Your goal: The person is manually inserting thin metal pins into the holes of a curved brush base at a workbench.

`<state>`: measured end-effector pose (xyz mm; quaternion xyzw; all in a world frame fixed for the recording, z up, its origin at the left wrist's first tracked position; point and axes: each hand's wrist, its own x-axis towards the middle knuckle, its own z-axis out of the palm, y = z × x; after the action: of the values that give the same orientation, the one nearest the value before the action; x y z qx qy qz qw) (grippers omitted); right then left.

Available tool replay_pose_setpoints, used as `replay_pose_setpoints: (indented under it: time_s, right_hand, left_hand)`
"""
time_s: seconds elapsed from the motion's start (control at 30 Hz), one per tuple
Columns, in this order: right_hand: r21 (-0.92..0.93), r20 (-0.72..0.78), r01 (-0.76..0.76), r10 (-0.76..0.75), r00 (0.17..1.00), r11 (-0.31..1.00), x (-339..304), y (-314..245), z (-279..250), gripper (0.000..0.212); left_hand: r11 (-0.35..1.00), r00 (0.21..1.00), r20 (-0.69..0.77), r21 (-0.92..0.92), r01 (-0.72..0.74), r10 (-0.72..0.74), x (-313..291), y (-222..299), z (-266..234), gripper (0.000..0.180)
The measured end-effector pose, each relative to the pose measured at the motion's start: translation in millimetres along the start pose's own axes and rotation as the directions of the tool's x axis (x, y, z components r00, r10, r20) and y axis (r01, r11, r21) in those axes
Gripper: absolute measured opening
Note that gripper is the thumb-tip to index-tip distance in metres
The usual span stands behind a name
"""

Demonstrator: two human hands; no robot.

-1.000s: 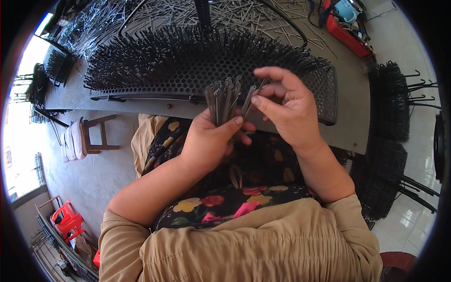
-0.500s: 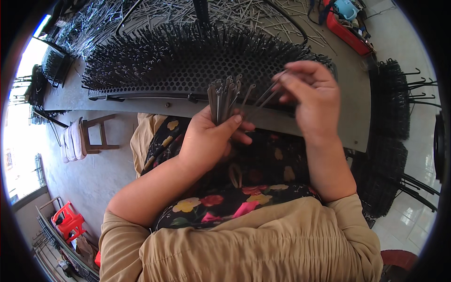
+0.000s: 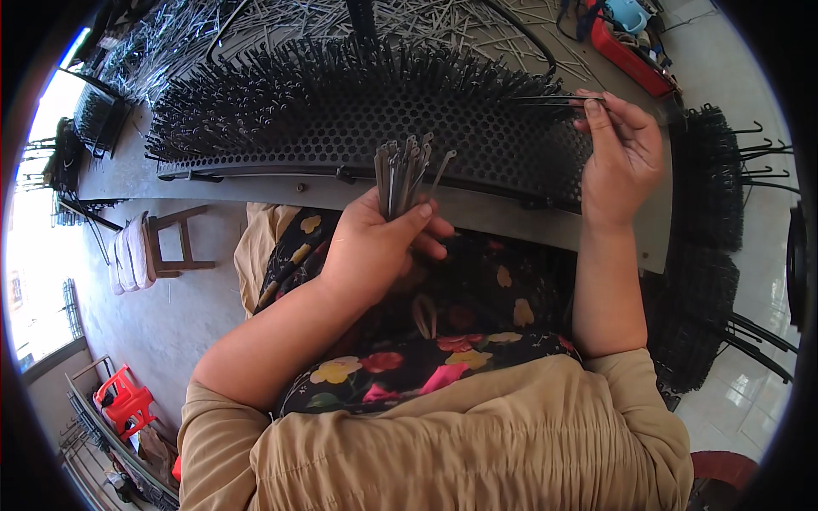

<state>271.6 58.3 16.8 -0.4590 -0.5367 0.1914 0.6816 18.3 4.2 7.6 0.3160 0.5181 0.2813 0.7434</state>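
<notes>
My left hand [image 3: 368, 251] is wrapped round a bundle of thin grey metal strips [image 3: 399, 180] that stand upright, their small looped ends on top. One strip leans out to the right of the bundle. Over the right end of a black perforated rack [image 3: 460, 140], my right hand [image 3: 625, 162] pinches thin metal strips [image 3: 547, 100] between thumb and fingers. These lie nearly level and point left; how many there are is hard to tell. Dark hooked strips [image 3: 247, 106] stand densely in the rack's back and left holes, while bare holes show along its front and right.
Loose metal strips [image 3: 443, 25] are strewn on the table behind the rack. At the back right sits a red tray [image 3: 626, 55] with a light blue item. Dark racks with hooked rods [image 3: 711, 187] stand right of the table. A wooden stool [image 3: 175, 243] is at left.
My right hand has moved right and away from the bundle to the rack's right end, carrying the thin strips, now turned level. My left hand stays nearly in place.
</notes>
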Motion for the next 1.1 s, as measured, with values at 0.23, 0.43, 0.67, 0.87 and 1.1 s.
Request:
replay_pose_setpoints:
  time_s: [0.23, 0.43, 0.67, 0.87, 1.1]
  right_hand:
    - [-0.108, 0.148, 0.057, -0.041, 0.988, 0.993, 3, -2, -3, 0.014]
    - [-0.299, 0.298, 0.250, -0.159, 0.941, 0.921, 9, -8, 14, 0.012]
    - [-0.448, 0.519, 0.515, -0.257, 0.815, 0.730, 27, 6, 19, 0.015]
    - [-0.426, 0.383, 0.375, -0.211, 0.899, 0.823, 4, -22, 28, 0.016]
    - [-0.015, 0.627, -0.471, 0.375, 0.683, 0.882, -39, -45, 35, 0.022]
  left_hand:
    - [1.000, 1.000, 0.002, 0.012, 0.002, -0.002, 0, 1, 1, 0.013]
    - [1.000, 1.000, -0.002, 0.030, 0.001, -0.001, -1, 0, 2, 0.013]
    - [0.999, 1.000, -0.009, 0.048, 0.007, -0.007, 0, 1, 1, 0.013]
    - [1.000, 1.000, 0.021, -0.018, 0.010, -0.010, -1, 0, -2, 0.013]
    - [0.945, 0.927, 0.374, -0.296, 0.141, -0.021, -3, 3, -4, 0.013]
